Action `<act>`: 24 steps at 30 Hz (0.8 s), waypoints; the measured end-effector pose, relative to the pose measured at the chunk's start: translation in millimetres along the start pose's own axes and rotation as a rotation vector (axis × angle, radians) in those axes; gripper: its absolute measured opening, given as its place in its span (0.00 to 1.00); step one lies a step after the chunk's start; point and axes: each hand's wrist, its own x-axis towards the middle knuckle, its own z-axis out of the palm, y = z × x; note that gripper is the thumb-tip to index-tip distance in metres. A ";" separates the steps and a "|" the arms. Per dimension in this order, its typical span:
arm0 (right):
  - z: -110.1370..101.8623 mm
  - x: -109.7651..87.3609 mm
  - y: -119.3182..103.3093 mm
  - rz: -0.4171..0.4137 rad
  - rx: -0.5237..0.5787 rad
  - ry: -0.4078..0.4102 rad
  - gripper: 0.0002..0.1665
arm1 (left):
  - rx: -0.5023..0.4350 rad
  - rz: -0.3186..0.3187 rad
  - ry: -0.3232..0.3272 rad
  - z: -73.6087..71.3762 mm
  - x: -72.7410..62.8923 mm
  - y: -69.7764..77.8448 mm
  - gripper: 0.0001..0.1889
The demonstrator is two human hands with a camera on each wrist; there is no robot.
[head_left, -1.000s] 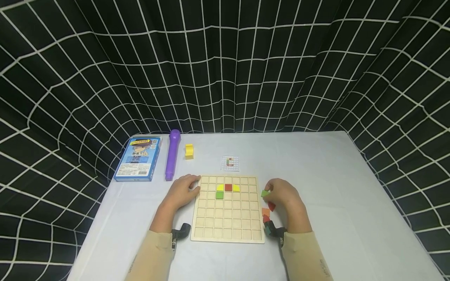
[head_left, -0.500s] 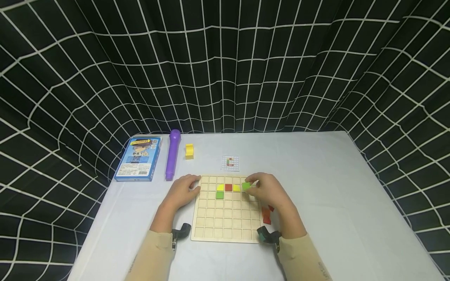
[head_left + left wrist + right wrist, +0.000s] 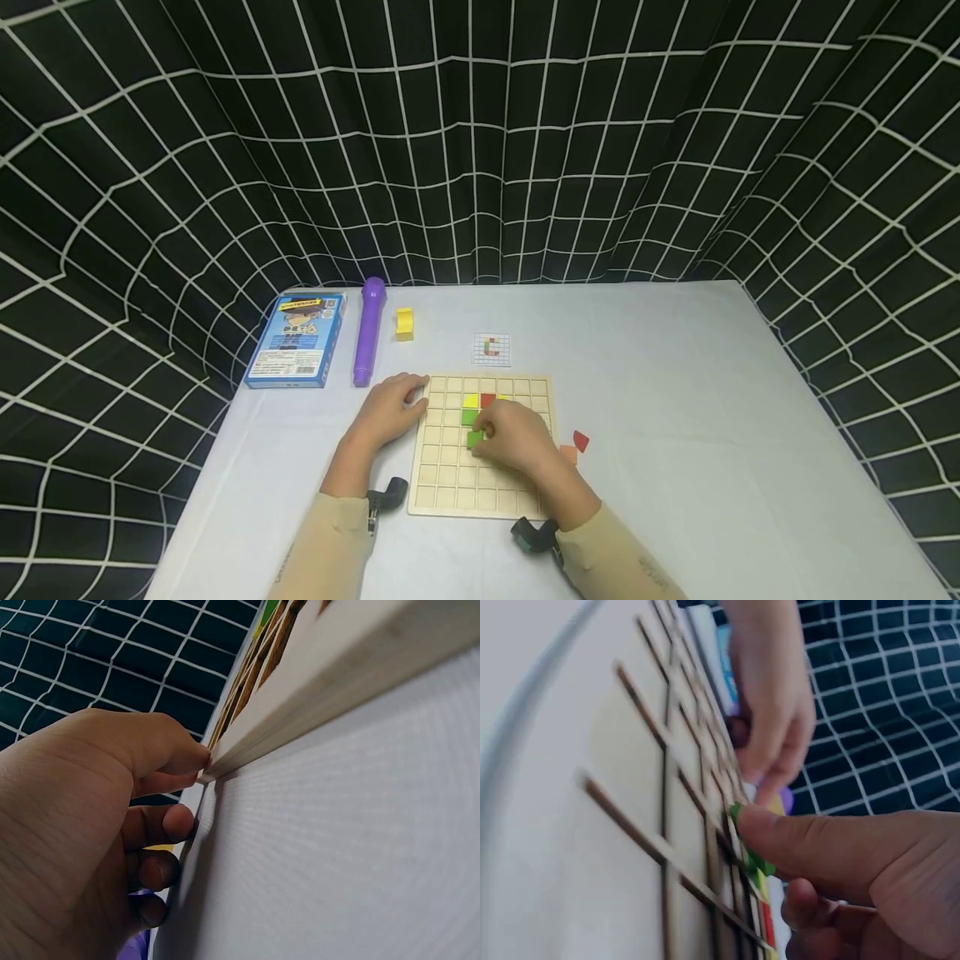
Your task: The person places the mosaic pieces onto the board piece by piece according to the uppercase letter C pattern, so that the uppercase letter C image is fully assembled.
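Note:
On the white table lies a wooden grid board (image 3: 442, 498). My left hand (image 3: 388, 410) holds it at its far left corner, with the thumb (image 3: 184, 746) right at the edge in the left wrist view. My right hand (image 3: 517, 437) is over the board and pinches a green square tile (image 3: 474, 439) between thumb and fingertips, close over a cell. Just beyond it, a second green tile (image 3: 469, 417) sits in a cell. A yellow tile (image 3: 470, 401) and a red tile (image 3: 488, 401) fill cells in the row behind. Another yellow tile (image 3: 503, 397) is mostly hidden by the right hand.
Right of the board lie a red rounded piece (image 3: 581, 441) and an orange tile (image 3: 568, 454). A small pattern card (image 3: 492, 349) lies beyond the board. At the back left are a blue box (image 3: 295, 342), a purple stick (image 3: 368, 333) and a yellow block (image 3: 404, 324).
My right hand has picked up the green tile beside the board's right edge and carried it left across the board. The left hand has stayed in place.

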 end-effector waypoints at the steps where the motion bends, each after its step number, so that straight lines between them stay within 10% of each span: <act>1: 3.1 0.0 -1.1 -0.001 -0.021 0.006 0.14 | -0.001 0.003 0.001 0.2 0.1 -0.2 0.23; 10: 18.4 -2.4 -15.5 -0.006 -0.256 0.112 0.07 | 0.004 0.005 0.008 1.7 1.1 -1.3 0.23; 17: 5.5 -19.4 -15.7 -0.080 -0.296 0.012 0.06 | -0.001 0.005 0.008 1.5 0.3 -0.7 0.24; 24: -22.2 -50.1 20.3 0.180 -0.147 0.160 0.18 | 0.001 -0.003 -0.006 0.5 0.3 0.1 0.24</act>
